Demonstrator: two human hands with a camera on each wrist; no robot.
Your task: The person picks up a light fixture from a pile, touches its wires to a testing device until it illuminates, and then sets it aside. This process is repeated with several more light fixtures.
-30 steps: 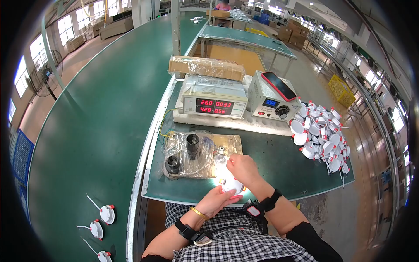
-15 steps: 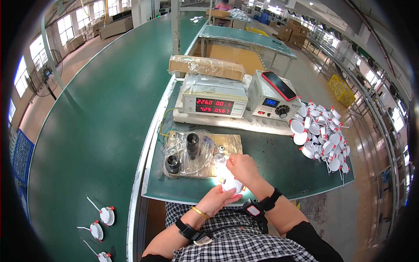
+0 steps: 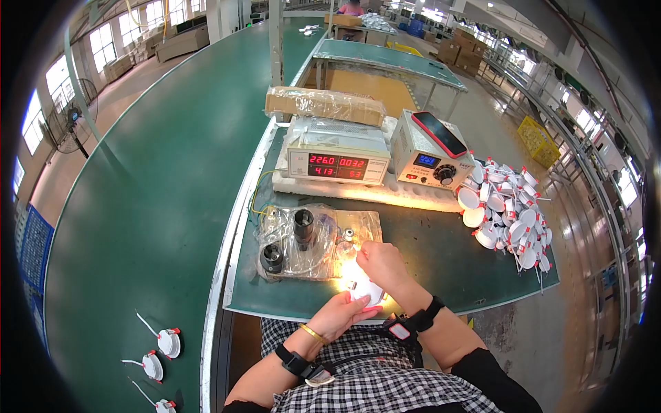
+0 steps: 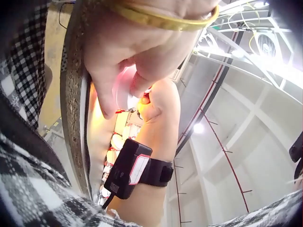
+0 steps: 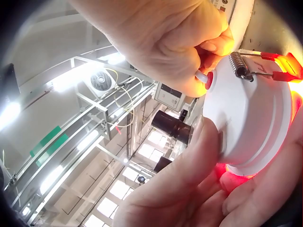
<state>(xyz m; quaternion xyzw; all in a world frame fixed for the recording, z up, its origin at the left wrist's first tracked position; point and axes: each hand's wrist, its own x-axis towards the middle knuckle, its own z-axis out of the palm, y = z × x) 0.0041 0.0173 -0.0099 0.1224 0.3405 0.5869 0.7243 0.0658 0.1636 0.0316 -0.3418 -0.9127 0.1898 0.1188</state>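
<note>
Lamp (image 3: 367,292) sits lower centre of the head view, at the near table edge, glowing. Left hand (image 3: 342,313) cups it from beneath, fingers curled round the rim. Right hand (image 3: 382,265) pinches its lead (image 5: 202,75) beside the spring clip (image 5: 258,66).

Risks, as I judge them:
- the pinch slips, contact breaks and the meter (image 3: 337,165) reading drops
- bare fingertips sit close to a powered terminal
- the lamp tips off the edge

I count:
- one held lamp
- three belt lamps (image 3: 167,341), lower left
- two black sockets (image 3: 303,226)
- one phone (image 3: 439,134)
- the pile (image 3: 506,213) at right: too many to count
</note>
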